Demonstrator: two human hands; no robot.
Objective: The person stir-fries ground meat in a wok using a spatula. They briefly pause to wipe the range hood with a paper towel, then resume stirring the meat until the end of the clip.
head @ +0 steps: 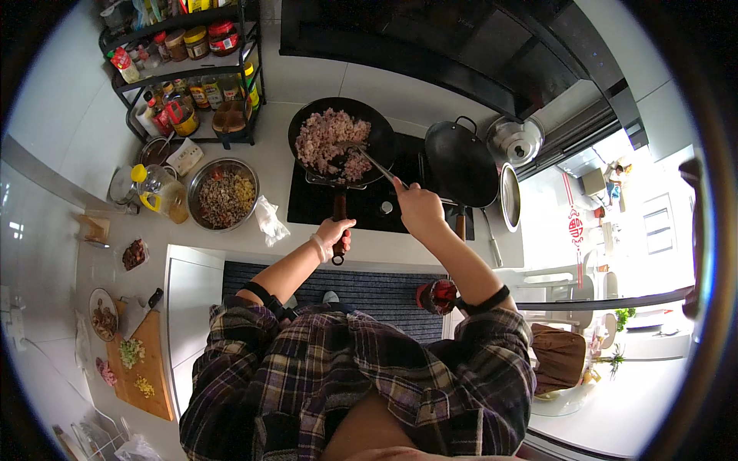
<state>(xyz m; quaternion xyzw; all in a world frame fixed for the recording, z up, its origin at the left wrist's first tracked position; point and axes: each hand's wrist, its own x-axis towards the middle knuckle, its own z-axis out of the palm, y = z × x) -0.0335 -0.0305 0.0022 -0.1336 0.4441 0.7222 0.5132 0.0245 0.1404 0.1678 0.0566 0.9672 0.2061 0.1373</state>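
My left hand [334, 235] grips the wooden handle [341, 204] of a black wok [380, 132] on the hob. Minced meat [331, 141], pinkish with paler patches, covers much of the wok's left side and middle. My right hand [420, 210] is closed around the handle of a metal spatula or ladle [377, 165]. The tool's head rests in the meat and is partly hidden by it. Below the wok lies the black glass hob [369, 216], with a round knob [386, 207] between my two hands.
Left of the wok stand a steel bowl [223, 229] of chopped ingredients, a plastic bag [270, 222] and an oil jug [164, 193]. A second wok [461, 164] leans at right. A knife [151, 302] lies by the cutting board [153, 369]. A spice rack [181, 75] stands at back left.
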